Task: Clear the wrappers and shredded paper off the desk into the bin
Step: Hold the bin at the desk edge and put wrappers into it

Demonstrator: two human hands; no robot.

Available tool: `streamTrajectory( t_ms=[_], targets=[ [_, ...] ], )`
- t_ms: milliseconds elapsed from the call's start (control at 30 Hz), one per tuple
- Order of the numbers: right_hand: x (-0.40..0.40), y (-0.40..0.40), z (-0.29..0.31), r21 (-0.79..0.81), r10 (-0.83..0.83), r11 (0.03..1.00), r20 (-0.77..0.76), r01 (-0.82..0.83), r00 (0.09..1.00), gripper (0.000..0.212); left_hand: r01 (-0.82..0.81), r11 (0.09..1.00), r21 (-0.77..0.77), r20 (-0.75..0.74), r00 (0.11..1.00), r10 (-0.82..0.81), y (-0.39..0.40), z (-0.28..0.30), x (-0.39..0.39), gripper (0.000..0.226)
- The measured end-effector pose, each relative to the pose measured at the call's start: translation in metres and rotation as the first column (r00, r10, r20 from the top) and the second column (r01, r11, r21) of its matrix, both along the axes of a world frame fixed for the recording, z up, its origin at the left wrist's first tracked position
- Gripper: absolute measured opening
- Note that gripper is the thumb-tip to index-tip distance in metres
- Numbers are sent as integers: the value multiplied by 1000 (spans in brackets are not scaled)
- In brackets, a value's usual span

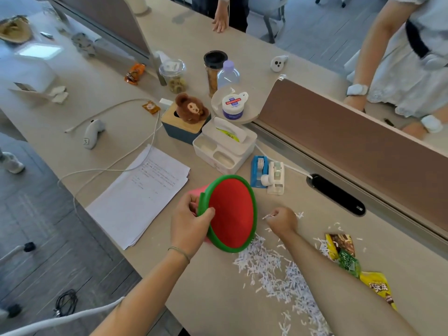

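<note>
Two hands at a littered counter

Shredded paper (274, 267) is strewn across the beige counter (218, 299), with wrappers (349, 260) lying at its right. The red bin (232, 214) is held tilted by its green rim, the left hand (189, 224) grip clamped on it. A few shreds are pinched in the closed right hand (282, 220) beside the bin's mouth.

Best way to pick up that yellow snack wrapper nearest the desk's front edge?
Pinch the yellow wrapper at its crinkled upper end, coming from above on the right, beyond the right forearm. It lies flat, so the fingers need a raised fold; the lower end reaches the desk edge.
</note>
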State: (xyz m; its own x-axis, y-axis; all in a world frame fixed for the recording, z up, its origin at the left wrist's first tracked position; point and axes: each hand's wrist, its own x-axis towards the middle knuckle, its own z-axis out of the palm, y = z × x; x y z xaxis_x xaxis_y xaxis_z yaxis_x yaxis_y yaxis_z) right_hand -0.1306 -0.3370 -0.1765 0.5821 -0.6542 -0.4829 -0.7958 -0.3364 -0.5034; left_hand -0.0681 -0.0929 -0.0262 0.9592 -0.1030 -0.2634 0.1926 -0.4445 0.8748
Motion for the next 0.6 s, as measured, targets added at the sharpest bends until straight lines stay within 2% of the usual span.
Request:
streamTrajectory(
  t_ms=[133, 300, 433, 600],
  targets=[
    [-8, -3, 29, 311, -264, 923, 90, 225, 960, 12, -1, 1000, 18, 6, 1000, 1, 6, -4, -4, 20],
    [-8, 4, 84, 504, -360, 842, 254, 196, 898, 21, -17, 1000, -10, -20, 1000, 16, 13, -7, -8, 21],
    [-12, 28, 117, 492, -321, 861, 327, 130, 889, 21, -21, 999, -44, -6, 1000, 21, 13, -8, -11, 23],
    [-8, 78, 133, 375, -66, 924, 341, -72, 938, 20, -26, 998, -65, -16, 1000, 25, 13, -11, -15, 27]
  ],
)
